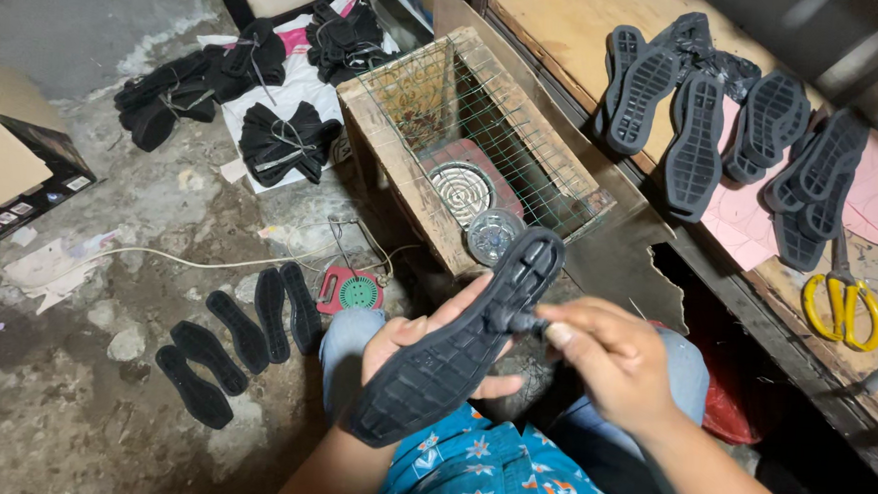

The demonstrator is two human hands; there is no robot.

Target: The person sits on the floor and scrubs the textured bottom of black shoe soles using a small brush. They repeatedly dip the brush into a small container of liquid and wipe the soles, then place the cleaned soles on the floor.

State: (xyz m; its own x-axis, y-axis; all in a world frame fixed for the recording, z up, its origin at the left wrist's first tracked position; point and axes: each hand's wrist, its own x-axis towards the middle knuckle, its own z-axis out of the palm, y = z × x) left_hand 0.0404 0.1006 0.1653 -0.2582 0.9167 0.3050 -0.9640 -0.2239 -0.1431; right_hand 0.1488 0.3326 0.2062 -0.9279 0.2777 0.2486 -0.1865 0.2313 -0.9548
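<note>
My left hand point(424, 336) cradles a dark grey rubber shoe sole point(454, 343) from beneath, tread side up, with its toe pointing away to the upper right. My right hand point(608, 361) pinches a small dark tool or brush tip point(525, 324) against the middle of the sole. Both hands hover over my lap, above blue jeans and a blue patterned shirt.
A wooden crate with wire mesh point(465, 138) holds a coil heater just ahead. Several black soles point(244, 342) lie on the concrete floor at left. More soles point(695, 140) and yellow scissors point(841, 308) rest on the wooden bench at right. Bundled black pieces point(284, 144) sit further back.
</note>
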